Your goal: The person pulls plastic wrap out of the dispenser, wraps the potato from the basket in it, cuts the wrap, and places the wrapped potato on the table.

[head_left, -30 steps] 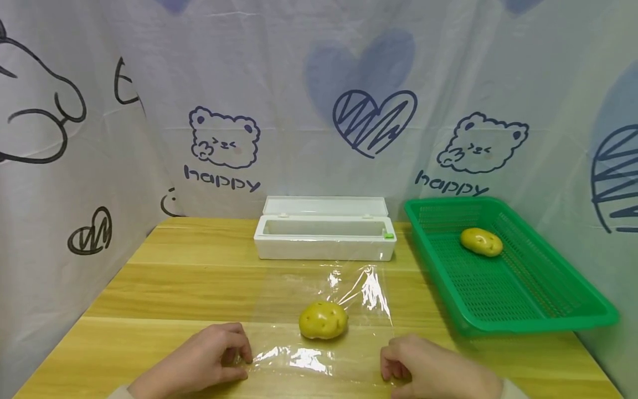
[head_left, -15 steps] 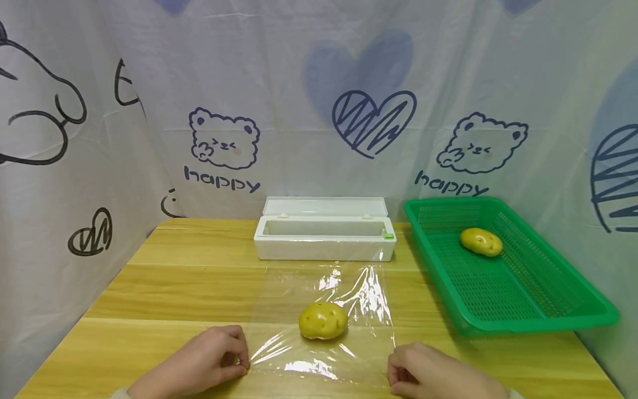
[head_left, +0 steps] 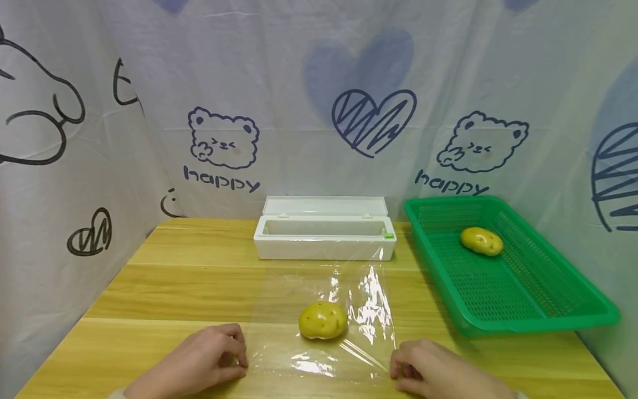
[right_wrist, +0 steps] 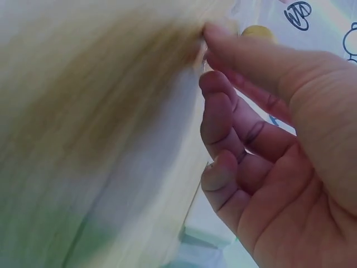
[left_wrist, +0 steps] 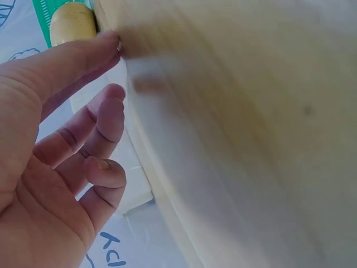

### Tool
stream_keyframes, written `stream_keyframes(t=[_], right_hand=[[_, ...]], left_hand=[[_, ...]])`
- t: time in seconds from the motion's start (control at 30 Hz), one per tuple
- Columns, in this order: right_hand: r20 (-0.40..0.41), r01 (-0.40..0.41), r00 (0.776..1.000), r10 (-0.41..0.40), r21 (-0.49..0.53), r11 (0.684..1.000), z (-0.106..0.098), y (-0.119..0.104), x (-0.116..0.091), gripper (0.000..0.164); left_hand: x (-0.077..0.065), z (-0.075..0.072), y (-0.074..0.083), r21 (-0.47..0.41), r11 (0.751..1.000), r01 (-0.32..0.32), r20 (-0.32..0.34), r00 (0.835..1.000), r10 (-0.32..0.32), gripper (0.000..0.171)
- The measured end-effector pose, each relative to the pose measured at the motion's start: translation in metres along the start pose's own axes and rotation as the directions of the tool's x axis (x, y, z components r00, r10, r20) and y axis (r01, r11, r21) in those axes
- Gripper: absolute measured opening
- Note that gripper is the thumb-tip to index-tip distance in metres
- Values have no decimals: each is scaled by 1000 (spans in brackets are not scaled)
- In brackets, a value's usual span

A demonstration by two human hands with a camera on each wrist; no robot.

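A yellow potato (head_left: 323, 320) lies on a clear sheet of plastic wrap (head_left: 279, 310), which runs from the front of an opened white wrap box (head_left: 326, 248) toward me. At the sheet's near left corner, my left hand (head_left: 211, 354) pinches the film's edge between thumb and forefinger. My right hand (head_left: 431, 366) pinches the near right corner the same way, and creases run from it toward the potato. In the wrist views the other fingers of the left hand (left_wrist: 61, 139) and right hand (right_wrist: 279, 139) curl loosely. The film between the fingertips is hardly visible there.
To the right stands a green plastic basket (head_left: 535, 327) holding another potato (head_left: 481, 241). A small green piece (head_left: 389, 235) sits at the box's right end. Printed cloth (head_left: 299, 138) hangs behind the wooden table (head_left: 164, 288).
My right hand has shifted slightly right and its fingers have closed on the film corner. Glare and creases on the wrap have changed. The potato, box and basket have stayed in place.
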State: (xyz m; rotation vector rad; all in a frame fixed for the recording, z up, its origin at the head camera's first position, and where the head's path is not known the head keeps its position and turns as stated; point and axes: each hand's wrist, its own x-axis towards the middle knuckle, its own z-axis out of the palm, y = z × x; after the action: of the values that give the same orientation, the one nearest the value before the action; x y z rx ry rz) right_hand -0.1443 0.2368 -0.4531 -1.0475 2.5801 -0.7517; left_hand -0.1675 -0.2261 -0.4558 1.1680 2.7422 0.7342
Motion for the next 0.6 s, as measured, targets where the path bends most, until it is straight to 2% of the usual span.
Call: stream_keyframes(t=[0.13,0.2,0.3,0.47,0.6], right_hand=[[-77,94,992,-102,-103,990,4,3,0,25],[-87,92,991,-102,-112,990,5,4,1,28],[-82,71,993,-80,-106,992,7,5,1,30],[-101,91,989,-105,-137,986,8,6,-1,30],[-62,32,997,-37,-70,997,6,6,-4,18]], left_hand=[[1,0,0,57,995,-87,-42,995,90,23],[1,1,1,74,992,-100,-46,994,104,25],[3,2,1,93,992,-86,-32,995,90,28],[3,3,2,119,991,-62,-21,998,65,30],[0,1,0,121,992,-31,-43,998,37,20]])
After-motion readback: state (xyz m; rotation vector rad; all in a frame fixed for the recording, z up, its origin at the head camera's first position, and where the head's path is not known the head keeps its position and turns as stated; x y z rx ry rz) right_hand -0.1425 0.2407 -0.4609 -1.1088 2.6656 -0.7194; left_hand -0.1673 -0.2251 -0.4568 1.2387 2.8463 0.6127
